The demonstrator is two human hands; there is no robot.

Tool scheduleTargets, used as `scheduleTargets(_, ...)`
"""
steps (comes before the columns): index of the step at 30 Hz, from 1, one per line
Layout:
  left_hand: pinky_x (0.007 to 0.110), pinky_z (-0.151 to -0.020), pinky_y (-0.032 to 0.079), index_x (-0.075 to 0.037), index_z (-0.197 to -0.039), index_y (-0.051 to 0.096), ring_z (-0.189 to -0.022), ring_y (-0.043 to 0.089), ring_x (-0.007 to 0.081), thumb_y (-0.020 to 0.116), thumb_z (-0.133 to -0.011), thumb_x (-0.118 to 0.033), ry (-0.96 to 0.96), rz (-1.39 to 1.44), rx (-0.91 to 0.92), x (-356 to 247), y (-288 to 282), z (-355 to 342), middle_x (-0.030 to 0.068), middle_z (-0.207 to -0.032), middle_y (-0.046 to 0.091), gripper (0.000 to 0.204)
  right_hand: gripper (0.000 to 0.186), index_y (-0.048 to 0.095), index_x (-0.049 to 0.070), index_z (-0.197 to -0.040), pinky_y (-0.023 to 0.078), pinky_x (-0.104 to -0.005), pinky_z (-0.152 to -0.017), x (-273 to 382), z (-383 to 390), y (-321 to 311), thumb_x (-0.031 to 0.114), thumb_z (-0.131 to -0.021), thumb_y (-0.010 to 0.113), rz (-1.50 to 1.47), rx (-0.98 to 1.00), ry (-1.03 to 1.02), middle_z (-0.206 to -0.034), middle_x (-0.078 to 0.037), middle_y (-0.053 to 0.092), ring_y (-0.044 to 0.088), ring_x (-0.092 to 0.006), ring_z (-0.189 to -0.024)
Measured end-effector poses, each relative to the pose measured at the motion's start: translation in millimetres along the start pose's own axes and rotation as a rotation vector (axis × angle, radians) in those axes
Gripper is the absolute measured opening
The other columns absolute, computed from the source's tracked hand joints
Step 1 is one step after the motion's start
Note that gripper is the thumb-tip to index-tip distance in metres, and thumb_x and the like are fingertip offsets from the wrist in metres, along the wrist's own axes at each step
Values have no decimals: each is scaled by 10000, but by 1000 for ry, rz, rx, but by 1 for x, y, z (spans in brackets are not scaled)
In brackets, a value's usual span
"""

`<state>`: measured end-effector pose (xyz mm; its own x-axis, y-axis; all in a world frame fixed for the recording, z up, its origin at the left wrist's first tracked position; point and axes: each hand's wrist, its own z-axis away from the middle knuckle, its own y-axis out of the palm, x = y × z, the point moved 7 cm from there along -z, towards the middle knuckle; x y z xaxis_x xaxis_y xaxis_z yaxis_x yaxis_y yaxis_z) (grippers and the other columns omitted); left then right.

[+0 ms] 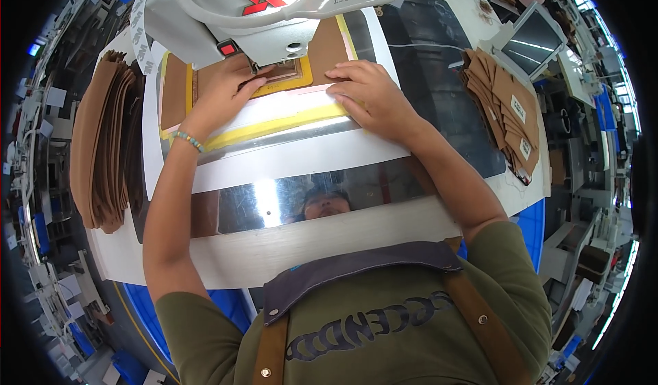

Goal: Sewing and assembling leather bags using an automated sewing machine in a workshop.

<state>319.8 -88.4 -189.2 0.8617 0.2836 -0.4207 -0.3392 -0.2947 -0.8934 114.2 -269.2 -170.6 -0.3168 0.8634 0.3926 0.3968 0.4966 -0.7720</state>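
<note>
Under the head of a white sewing machine (205,35) lies a brown fabric piece (327,53) in a flat template edged with yellow tape (274,122). A smaller yellow frame (306,77) sits on the fabric by the needle area. My left hand (223,96) rests on the work left of the presser foot (255,68), thumb stretched toward the frame; some of its fingertips are hidden by the machine. My right hand (373,101) lies with fingers extended over the template's right side, thumb apart, holding nothing.
A stack of brown fabric pieces (103,145) stands at the left. More brown pieces with white labels (504,111) lie at the right, near a tilted screen (529,42). A shiny metal plate (373,193) covers the table's near part; a dark sheet (439,77) lies right of the template.
</note>
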Motion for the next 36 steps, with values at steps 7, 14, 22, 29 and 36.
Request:
scheduleTargets(7, 416, -1126, 507, -20, -1524, 595, -1398, 572, 350, 640, -1069, -202, -190, -147, -287, 84, -53, 79, 174, -1536, 596, 492, 166, 786, 56, -1107, 413, -500, -1161, 7, 3, -5, 143, -999, 695, -7, 7, -40, -1290, -99, 734, 602, -297, -1331)
scheduleTargets(14, 461, -1302, 320, -62, -1603, 531, -1548, 427, 367, 588, -1098, -383, -410, -319, -228, 131, -57, 118, 173, -1670, 480, 601, 156, 792, 77, -1108, 360, -544, -1227, 36, 5, -21, 154, -1010, 699, -108, 87, -96, -1289, -72, 735, 603, -296, -1332)
scheduleTargets(22, 489, -1288, 329, -55, -1554, 593, -1547, 423, 389, 576, -1101, -415, -405, -397, -205, 125, -55, 115, 182, -1669, 478, 579, 156, 797, 93, -1125, 357, -552, -1242, 6, 41, -38, 143, -1008, 707, 42, 214, -35, -1293, -60, 735, 612, -260, -1329)
scheduleTargets(29, 504, -1263, 362, -88, -1466, 685, -1518, 455, 398, 584, -1105, -302, -334, -376, -193, 84, -46, 86, 203, -1647, 495, 432, 189, 792, 82, -1166, 363, -545, -1243, -6, 41, -51, 130, -1016, 688, -88, 10, 82, -1284, -66, 743, 634, -267, -1300)
scheduleTargets(36, 493, -1221, 416, -63, -1381, 736, -1458, 484, 423, 615, -1073, -206, -190, -339, -204, 44, -20, 44, 137, -1569, 585, 361, 183, 792, 82, -1157, 372, -548, -1234, 1, 43, -46, 109, -991, 719, -113, 18, 30, -1255, -77, 751, 641, -271, -1280)
